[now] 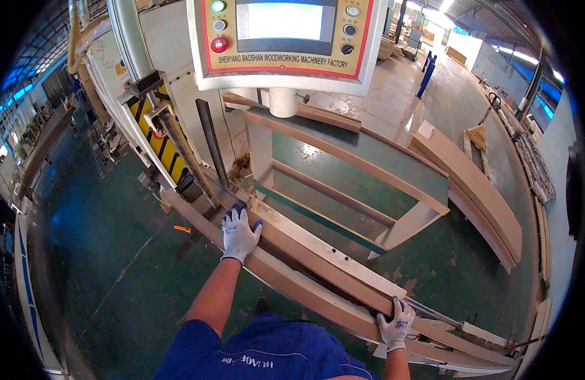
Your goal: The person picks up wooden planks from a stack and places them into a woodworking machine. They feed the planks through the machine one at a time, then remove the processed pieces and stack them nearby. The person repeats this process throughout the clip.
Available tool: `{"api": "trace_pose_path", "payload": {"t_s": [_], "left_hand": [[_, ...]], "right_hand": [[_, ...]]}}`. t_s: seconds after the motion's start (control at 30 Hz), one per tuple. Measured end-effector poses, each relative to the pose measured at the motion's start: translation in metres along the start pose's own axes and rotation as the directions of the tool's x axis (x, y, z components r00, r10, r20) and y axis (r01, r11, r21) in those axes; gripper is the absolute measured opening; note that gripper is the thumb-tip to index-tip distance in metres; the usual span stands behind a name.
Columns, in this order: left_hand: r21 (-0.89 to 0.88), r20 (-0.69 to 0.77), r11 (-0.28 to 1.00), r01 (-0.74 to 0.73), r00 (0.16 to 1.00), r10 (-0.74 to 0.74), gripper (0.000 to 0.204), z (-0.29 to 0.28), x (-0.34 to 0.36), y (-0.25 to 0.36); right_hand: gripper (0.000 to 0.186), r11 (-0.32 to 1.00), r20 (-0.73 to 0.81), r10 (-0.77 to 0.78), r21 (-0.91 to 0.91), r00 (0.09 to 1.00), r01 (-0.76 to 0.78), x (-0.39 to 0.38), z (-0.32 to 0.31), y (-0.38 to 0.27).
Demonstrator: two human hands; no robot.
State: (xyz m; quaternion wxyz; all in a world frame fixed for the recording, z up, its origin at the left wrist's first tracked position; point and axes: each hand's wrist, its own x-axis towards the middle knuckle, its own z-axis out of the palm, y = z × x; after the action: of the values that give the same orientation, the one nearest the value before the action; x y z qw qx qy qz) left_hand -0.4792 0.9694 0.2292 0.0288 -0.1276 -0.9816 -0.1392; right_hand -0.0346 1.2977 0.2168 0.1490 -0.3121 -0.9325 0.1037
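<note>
A: Fingers of left hand (239, 233) spread flat on the long wooden board (317, 253); right hand (395, 322) curled over its near end. Board lies on the machine bed (197, 190).

B: Looks stiff, long, probably heavy. Hold both ends; edges may splinter.

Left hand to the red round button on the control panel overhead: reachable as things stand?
Probably yes. The left hand lies flat on the long wooden board, holding nothing, and open air separates it from the red button on the control panel above.

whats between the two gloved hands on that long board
In the head view, only the long pale wooden board spans from left hand to right hand.
</note>
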Motion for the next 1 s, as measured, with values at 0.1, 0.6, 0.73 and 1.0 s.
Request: {"api": "trace_pose_path", "payload": {"t_s": [0.1,0.6,0.73,1.0], "left_hand": [[-0.005,0.009,1.0,0.0,1.0,0.0,0.08,-0.0014,-0.0003,0.0006],[0.007,0.011,1.0,0.005,1.0,-0.005,0.081,-0.0003,0.0004,0.0],[-0.002,0.012,1.0,0.015,1.0,-0.015,0.082,-0.0009,0.0005,0.0018],[-0.019,0.021,1.0,0.01,1.0,-0.01,0.081,-0.004,0.0,0.0022]], "right_hand": [[0.078,1.0,0.007,0.006,-0.002,1.0,-0.006,0.0002,-0.001,-0.0008],[0.079,1.0,0.046,0.018,0.007,0.999,-0.018,0.0018,-0.004,-0.0018],[0.079,1.0,0.038,0.016,0.012,0.999,-0.017,0.0003,-0.0006,0.0021],[0.079,1.0,0.04,0.013,0.016,0.999,-0.014,0.0011,-0.0019,-0.0003]]}}
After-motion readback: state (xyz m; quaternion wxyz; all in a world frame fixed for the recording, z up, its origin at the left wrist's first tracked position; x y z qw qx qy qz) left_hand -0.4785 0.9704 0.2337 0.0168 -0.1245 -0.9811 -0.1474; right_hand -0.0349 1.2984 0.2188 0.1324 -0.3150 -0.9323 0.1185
